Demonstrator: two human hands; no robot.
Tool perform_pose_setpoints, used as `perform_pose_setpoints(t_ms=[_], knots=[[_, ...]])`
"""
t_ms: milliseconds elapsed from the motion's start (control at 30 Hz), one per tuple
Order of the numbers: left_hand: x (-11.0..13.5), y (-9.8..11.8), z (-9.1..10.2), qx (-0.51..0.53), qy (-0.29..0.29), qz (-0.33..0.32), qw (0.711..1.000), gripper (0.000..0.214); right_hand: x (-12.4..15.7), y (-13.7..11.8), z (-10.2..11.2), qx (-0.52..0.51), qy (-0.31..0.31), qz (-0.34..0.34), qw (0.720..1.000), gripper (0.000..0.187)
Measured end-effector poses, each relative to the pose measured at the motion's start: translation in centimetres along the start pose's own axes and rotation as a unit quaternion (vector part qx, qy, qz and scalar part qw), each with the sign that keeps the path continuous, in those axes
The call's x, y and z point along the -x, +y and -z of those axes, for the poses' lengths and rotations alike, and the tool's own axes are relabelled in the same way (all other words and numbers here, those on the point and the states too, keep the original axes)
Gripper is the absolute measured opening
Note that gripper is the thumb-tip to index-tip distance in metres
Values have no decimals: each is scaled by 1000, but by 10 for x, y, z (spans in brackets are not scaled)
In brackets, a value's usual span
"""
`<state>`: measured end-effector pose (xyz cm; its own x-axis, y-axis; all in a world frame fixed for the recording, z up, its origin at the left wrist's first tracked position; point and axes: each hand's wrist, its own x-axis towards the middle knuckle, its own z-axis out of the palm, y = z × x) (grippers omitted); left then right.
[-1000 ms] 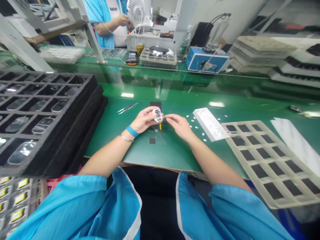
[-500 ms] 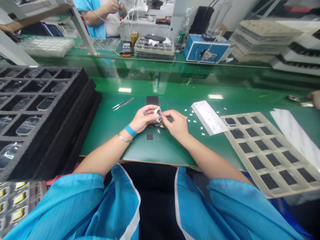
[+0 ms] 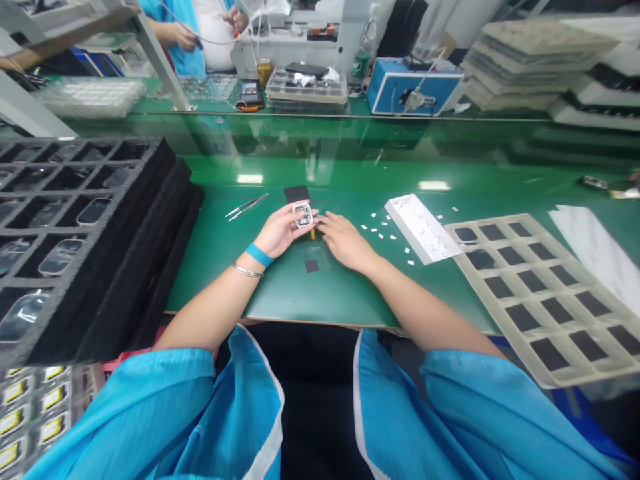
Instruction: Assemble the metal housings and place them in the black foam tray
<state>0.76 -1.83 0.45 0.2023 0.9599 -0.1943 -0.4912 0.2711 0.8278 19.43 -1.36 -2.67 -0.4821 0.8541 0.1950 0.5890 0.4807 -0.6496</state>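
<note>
My left hand [image 3: 281, 230] grips a small watch-like case [image 3: 303, 215], light-rimmed with circuitry showing inside, turned face up. Just right of it, my right hand [image 3: 345, 241] is low over the bench with its fingers stretched out and no object visible in them. A small yellow part [image 3: 313, 234] shows between the hands, below the case; what it is attached to cannot be made out. A black square pad [image 3: 297, 194] lies behind the left hand, and a small dark square [image 3: 311, 266] lies in front.
Tweezers [image 3: 247, 207] lie left of my hands. On the right are a white box [image 3: 423, 229], scattered white chips [image 3: 381, 235] and a compartment tray [image 3: 545, 287]. Stacked black foam trays [image 3: 150, 200] stand left. Across the bench is a co-worker's hand [image 3: 186, 38].
My left hand has tilted the case so that its inside faces up. My right hand has come off the case, its pinch opened into stretched fingers. The black pad now sits further left.
</note>
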Motion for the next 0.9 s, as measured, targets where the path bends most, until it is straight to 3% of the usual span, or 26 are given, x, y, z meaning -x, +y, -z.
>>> perform_pose_setpoints(t_ms=[67,167,233,267,367,467,600,733,900], knots=[[1,-2,-2,-5,-6,1,1000,27,-1,-4,1,-167,26,-40,985,35],[4,-4,-5,-7,-2,-3,1000,32,0,-15,2,-436,-41,-130,889,34],[4,-4,-5,-13,4,-10,1000,37,1,-20,5,-519,-76,-186,831,37],[3,-3,-5,-19,6,-14,1000,39,1,-20,8,-532,-72,-207,818,38],[2,-3,-3,-54,13,-21,998,43,1,-17,17,-525,-14,-227,820,35],[2,-4,-4,-95,15,0,995,48,2,-15,26,-510,14,-197,837,34],[6,-8,-9,-118,-7,48,992,43,4,-18,34,-493,-39,-146,857,33],[10,-11,-14,-127,-30,72,989,38,6,-19,38,-497,-106,-121,853,33],[10,-13,-14,-141,-40,87,985,33,7,-17,36,-479,-106,-121,863,45]])
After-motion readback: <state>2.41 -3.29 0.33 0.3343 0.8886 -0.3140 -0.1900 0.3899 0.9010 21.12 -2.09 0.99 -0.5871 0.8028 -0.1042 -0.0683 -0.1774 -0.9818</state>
